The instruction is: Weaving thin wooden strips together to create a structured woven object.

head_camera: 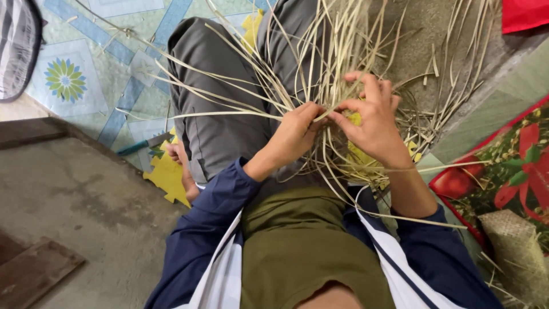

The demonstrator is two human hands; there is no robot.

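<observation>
The person is sitting on the floor with grey-trousered legs (217, 114) crossed, and a loose fan of pale, flat weaving strips (320, 63) is spreading out over the lap and onto the ground beyond the knees. The left hand (294, 134) is curling its fingers closed around a few of those strips where they are gathering above the lap, pinching them near the point where the two hands are meeting. The right hand (374, 123) is gripping the strips too, thumb and forefinger nipping one strand while the other fingers are folding over the bunch. The two hands are touching or nearly touching at their fingertips. Under the strips a yellow foam mat (168, 174) is showing beside the left knee, and a blue-handled tool (140, 146) is lying on the patterned floor covering (74, 74) just beyond it. To the person's right a small woven piece (514, 246) is resting on a red flowered cloth (509, 171).
</observation>
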